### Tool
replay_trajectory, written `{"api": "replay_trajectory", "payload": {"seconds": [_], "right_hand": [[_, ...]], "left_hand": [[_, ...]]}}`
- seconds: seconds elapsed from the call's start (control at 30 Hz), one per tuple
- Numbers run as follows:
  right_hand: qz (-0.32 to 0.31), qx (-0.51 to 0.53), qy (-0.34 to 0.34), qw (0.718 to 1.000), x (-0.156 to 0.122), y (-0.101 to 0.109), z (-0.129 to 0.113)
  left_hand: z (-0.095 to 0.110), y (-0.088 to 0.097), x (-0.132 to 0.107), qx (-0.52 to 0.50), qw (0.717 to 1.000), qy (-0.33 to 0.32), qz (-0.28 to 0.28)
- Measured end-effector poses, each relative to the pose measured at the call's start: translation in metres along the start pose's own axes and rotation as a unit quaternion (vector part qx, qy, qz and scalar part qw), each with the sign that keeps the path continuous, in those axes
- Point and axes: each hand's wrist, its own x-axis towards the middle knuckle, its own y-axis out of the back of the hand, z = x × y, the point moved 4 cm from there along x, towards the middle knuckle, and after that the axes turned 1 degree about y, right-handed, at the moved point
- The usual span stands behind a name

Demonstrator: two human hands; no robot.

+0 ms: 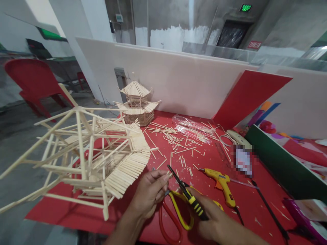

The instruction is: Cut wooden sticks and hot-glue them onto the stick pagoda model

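My left hand [150, 192] pinches a short wooden stick [169, 175] between thumb and fingers, low in the middle of the view. My right hand [213, 217] grips black-and-yellow cutting pliers [187, 195], and their tip meets the stick. Under both hands lie scissors [176, 214] with yellow and red handles. A large, partly built stick roof frame [97, 153] stands just left of my left hand. On the red table [76, 212] behind it sits a small finished stick pagoda [136, 103].
Several loose sticks [176, 141] and a clear plastic bag [192, 127] of sticks lie mid-table. A yellow glue gun [222, 183] lies right of the pliers. A red board [247, 97] leans on the white partition. A green box edge [283, 163] is at right. A red chair [33, 81] stands at left.
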Motion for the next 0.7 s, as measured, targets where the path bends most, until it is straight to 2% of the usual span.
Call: {"api": "replay_trajectory", "payload": {"seconds": [0.07, 0.17, 0.3, 0.43, 0.6, 0.7], "right_hand": [[-0.014, 0.082, -0.057, 0.995, 0.0, -0.002, 0.01], [-0.049, 0.201, -0.094, 0.974, 0.005, -0.005, 0.022], [-0.07, 0.252, -0.123, 0.957, 0.012, -0.005, 0.032], [-0.1, 0.306, -0.115, 0.94, 0.013, -0.011, 0.025], [-0.081, 0.281, -0.104, 0.951, 0.013, -0.014, 0.013], [-0.023, 0.182, -0.056, 0.981, 0.019, 0.007, -0.007]], "left_hand": [[-0.002, 0.0, 0.001, -0.002, 1.0, -0.012, -0.002], [-0.004, 0.0, 0.002, -0.005, 1.0, -0.021, -0.012], [-0.004, 0.002, 0.006, -0.016, 1.0, -0.023, -0.005], [-0.002, 0.002, 0.008, -0.019, 0.999, -0.03, -0.011], [0.0, 0.002, 0.01, -0.016, 0.999, -0.037, 0.014], [0.001, 0.004, 0.013, -0.015, 0.997, -0.057, 0.047]]}}
